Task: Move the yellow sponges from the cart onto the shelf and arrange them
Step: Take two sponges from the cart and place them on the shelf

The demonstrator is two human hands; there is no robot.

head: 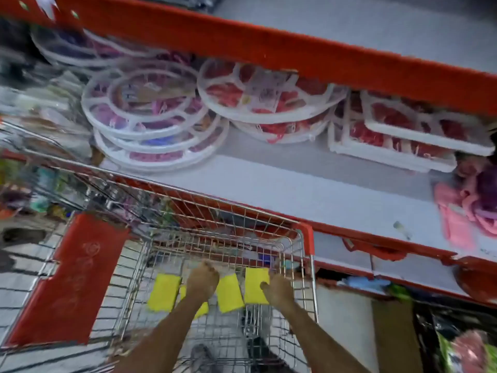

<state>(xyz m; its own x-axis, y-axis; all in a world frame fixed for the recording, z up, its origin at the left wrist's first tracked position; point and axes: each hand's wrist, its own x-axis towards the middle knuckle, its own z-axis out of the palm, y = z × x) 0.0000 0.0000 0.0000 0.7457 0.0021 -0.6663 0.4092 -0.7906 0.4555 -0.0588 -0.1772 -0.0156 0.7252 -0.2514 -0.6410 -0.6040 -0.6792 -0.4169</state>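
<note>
Several yellow sponges lie on the floor of a wire shopping cart (pixel 306 265) at the bottom centre. My right hand (pixel 277 290) grips the rightmost sponge (pixel 255 281), thumb on its top face. My left hand (pixel 201 281) reaches down among the sponges; it covers part of one sponge (pixel 200 309), and whether it holds it is hidden. Another sponge (pixel 230 293) lies between my hands, and one more sponge (pixel 164 292) lies left of my left hand. The grey shelf (pixel 295 189) with its red edge runs across the picture above the cart.
White round racks with pink and red clips (pixel 150 114) and rectangular ones (pixel 403 135) are stacked at the back of the shelf. Pink items (pixel 462 211) lie at its right end. An upper shelf with a red edge (pixel 269 49) overhangs. The cart's red flap (pixel 78 278) stands at left.
</note>
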